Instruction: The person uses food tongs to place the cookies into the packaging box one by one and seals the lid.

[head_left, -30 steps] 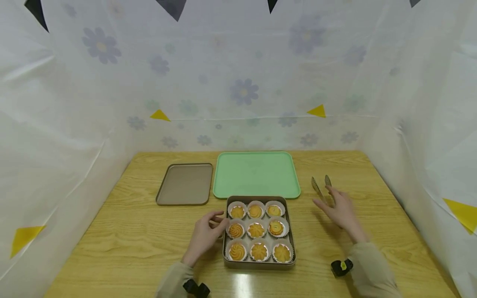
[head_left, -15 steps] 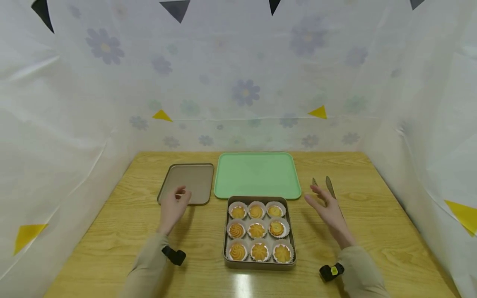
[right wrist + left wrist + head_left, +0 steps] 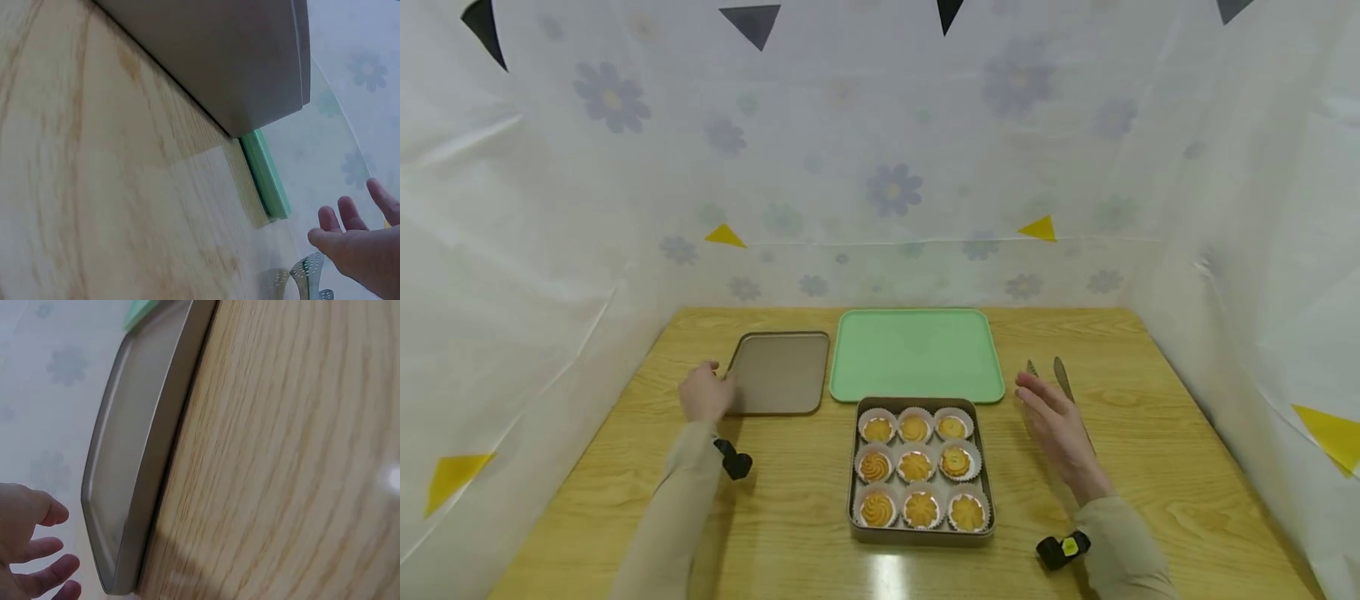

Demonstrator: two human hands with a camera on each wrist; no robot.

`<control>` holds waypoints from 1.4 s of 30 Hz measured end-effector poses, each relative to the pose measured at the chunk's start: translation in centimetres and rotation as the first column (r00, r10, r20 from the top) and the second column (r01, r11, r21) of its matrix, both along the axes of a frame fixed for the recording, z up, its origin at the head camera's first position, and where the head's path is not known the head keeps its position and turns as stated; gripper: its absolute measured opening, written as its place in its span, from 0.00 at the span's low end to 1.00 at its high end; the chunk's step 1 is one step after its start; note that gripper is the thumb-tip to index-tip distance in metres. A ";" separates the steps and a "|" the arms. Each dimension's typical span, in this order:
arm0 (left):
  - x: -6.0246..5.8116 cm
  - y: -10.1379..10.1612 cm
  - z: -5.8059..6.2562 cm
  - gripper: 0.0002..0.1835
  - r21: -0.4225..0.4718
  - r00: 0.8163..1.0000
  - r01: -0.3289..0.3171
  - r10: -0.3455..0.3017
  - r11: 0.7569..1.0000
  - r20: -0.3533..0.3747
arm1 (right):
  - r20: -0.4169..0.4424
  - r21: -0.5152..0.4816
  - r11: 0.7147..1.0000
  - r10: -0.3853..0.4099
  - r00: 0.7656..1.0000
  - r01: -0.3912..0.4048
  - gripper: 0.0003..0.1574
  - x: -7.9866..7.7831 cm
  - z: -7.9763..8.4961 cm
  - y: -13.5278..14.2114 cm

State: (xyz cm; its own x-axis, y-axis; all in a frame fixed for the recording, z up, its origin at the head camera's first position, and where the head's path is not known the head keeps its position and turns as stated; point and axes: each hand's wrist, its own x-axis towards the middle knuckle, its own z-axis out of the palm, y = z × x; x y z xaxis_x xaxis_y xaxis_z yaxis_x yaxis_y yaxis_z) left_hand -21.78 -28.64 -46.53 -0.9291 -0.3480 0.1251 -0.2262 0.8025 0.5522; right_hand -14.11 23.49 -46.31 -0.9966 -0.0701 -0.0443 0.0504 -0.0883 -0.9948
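Note:
At the left edge of a shallow grey-brown tray is my left hand. In the left wrist view its loosely bent fingers stand a little apart from the tray wall and hold nothing. On the right, my right hand is over a pair of metal tongs, partly hiding them. Its fingers are extended, and the right wrist view shows nothing in it. Between the hands stands a deeper square baking pan, filled with rows of swirled cookies in white paper cups.
Behind the pan lies a light green tray, close to the grey-brown tray's right side. A floral curtain hangs at the wooden table's back edge, and white sheets enclose both sides.
My left hand has left the cookie pan's left side and moved left and away to the shallow tray. My right hand has shifted slightly left, its fingers straightening. The tongs stay on the table.

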 end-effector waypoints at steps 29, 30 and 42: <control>-0.3 -1.3 -0.9 0.18 0.229 0.979 -0.162 0.185 0.960 -0.083 | -0.085 -0.525 0.821 0.210 0.974 -0.223 0.23 -0.5 -2.0 -0.1; -0.3 -1.2 -0.7 0.19 0.255 0.975 -0.177 0.204 0.951 -0.084 | -0.084 -0.524 0.822 0.209 0.974 -0.222 0.23 -0.5 -1.9 -0.1; -0.6 2.4 2.1 0.17 0.611 0.930 -0.191 0.341 0.768 -0.138 | -0.099 -0.453 0.864 0.194 0.976 -0.218 0.23 -0.8 -1.0 -0.4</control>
State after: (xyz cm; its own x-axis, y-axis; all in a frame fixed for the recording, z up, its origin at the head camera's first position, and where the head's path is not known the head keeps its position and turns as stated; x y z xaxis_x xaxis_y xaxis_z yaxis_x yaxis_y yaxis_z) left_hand -22.41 -26.19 -44.44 -0.7579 -0.6522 0.0133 -0.1901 0.2403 0.9519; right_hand -14.90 23.08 -47.26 -0.9574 -0.2741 0.0912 0.0706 -0.5282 -0.8462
